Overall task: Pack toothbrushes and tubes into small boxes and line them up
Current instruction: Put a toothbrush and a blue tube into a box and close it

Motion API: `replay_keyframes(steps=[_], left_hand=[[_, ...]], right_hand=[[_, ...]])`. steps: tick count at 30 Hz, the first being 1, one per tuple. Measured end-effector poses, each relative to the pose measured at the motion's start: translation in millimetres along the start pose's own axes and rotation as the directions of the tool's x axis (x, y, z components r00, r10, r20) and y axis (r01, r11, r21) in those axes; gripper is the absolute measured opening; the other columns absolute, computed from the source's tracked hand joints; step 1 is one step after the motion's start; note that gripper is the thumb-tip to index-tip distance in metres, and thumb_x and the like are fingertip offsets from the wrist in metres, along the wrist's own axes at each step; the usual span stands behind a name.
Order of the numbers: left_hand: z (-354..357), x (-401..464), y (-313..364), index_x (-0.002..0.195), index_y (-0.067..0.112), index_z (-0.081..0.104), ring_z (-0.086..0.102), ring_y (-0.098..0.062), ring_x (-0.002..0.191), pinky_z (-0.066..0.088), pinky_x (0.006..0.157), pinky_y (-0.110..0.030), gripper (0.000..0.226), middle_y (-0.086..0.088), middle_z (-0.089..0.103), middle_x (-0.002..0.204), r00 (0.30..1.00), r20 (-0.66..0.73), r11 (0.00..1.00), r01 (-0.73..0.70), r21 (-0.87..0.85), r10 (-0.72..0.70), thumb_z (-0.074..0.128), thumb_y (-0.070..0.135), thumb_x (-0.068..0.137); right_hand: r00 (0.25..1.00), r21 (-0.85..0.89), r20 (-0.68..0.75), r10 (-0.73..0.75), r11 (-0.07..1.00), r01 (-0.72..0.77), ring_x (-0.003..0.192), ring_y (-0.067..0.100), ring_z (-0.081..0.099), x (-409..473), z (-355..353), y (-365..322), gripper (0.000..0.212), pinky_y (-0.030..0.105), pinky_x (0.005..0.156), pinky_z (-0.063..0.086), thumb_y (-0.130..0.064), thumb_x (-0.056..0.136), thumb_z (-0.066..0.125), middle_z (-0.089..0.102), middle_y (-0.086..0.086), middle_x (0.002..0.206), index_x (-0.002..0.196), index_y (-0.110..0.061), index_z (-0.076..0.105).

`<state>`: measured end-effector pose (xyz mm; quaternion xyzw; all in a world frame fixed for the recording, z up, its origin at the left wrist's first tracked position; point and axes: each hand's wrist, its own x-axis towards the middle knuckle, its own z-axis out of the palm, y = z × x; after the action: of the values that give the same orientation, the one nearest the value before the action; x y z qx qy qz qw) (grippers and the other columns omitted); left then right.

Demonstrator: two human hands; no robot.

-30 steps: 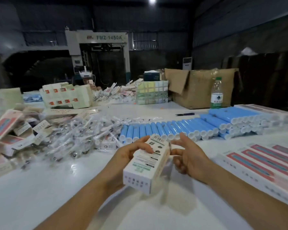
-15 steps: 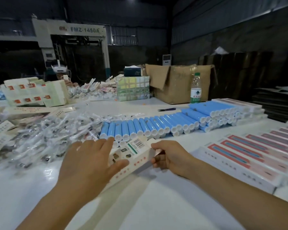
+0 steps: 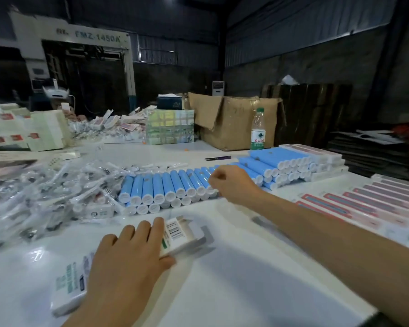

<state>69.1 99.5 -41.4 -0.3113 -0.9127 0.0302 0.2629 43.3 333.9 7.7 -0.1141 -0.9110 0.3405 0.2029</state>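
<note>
The left hand (image 3: 128, 263) presses flat, fingers straight, on the long white printed cardboard box (image 3: 177, 237) lying on the white table (image 3: 246, 279), while the right hand (image 3: 232, 182), fingers curled, pinches among the blue white-capped tubes (image 3: 165, 187).

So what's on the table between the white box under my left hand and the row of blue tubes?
Nothing: the head view shows bare white table between the box and the tubes.
</note>
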Motion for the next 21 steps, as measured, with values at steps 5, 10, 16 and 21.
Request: replay_keyframes(steps=[5,10,16,21], left_hand=[[10,5,11,0.086,-0.003,0.073,0.058,-0.029,0.046,0.045,0.039,-0.036,0.080,-0.011,0.062,0.061,0.998,-0.064,0.997,0.000,-0.073,-0.005,0.091,0.052,0.031],[12,11,9,0.088,-0.001,0.072,0.057,-0.030,0.049,0.044,0.041,-0.039,0.077,-0.011,0.061,0.063,0.997,-0.071,0.997,0.018,-0.074,-0.023,0.089,0.053,0.036],[17,14,6,0.095,-0.001,0.072,0.061,-0.032,0.057,0.049,0.049,-0.045,0.076,-0.013,0.065,0.073,0.994,-0.084,0.996,0.066,-0.066,-0.071,0.088,0.051,0.042],[17,14,2,0.095,0.001,0.072,0.060,-0.029,0.057,0.049,0.047,-0.043,0.075,-0.010,0.065,0.072,0.999,-0.043,0.997,0.019,-0.079,-0.023,0.085,0.055,0.045]], right_hand=[[0.994,-0.657,-0.063,-0.086,0.753,0.023,0.096,0.032,0.058,77,-39,35,0.018,0.029,0.066,0.036,-0.006,0.092,0.042,0.059,0.017,0.098,0.096,-0.003,0.060],[0.984,-0.870,-0.109,0.143,0.465,-0.164,0.112,0.032,0.050,119,-31,84,0.030,0.038,0.086,0.044,-0.011,0.091,0.045,0.052,0.015,0.124,0.118,-0.009,0.056],[0.965,-0.818,-0.096,0.242,0.534,-0.215,0.086,0.026,0.054,152,-34,93,0.017,0.035,0.067,0.040,-0.013,0.083,0.053,0.062,0.007,0.108,0.099,-0.012,0.060],[0.949,-0.788,-0.011,0.316,0.581,-0.203,0.078,0.022,0.051,154,-35,80,0.008,0.033,0.066,0.040,-0.016,0.079,0.058,0.056,0.005,0.086,0.081,-0.010,0.052]])
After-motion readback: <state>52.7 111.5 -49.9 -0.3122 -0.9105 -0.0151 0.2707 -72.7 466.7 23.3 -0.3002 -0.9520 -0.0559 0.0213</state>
